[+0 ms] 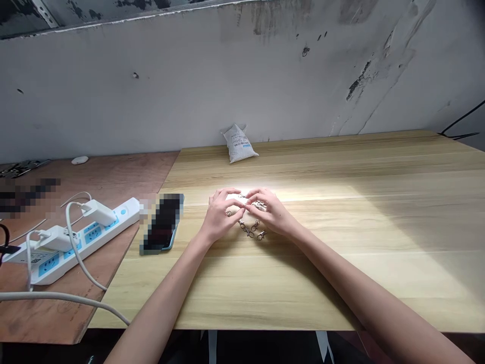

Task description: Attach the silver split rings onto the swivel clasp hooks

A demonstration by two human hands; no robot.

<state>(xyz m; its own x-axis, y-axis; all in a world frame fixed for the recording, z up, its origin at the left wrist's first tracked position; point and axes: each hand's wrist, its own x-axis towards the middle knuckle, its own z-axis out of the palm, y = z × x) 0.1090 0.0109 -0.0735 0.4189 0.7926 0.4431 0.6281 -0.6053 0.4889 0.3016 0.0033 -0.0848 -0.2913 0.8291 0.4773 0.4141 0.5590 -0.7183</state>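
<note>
Bare forearms (pixel 159 308) reached in from the lower corners of the view and angled toward each other over the middle of a pale wood-grain desk (pixel 303 283). The left hand (pixel 220 215) and the right hand (pixel 268 211) arched palm down, fingers curved, their fingertips (pixel 238 202) meeting in a bright patch of light near the desk's centre. Neither hand was clenched, but the fingers hid whether either was pinching a piece, so that could not be told. Small metal lobster clasps (pixel 253 228) lay in a loose cluster just in front of the hands, with a ring (pixel 229 213) showing beneath the left fingers and more metal pieces (pixel 259 205) under the right. At the far edge of the desk, against the wall, a white plastic bag (pixel 239 144) slumped, its blue-and-white printed label too small to read. Beyond the desk's left edge, on an adjoining reddish plywood board (pixel 45 313), lay a white power strip (pixel 87 242) with blue sockets and two plugged-in white chargers (pixel 99 212). A phone (pixel 162 225) in a blue case, its screen blurred, lay near the desk's left edge.
</note>
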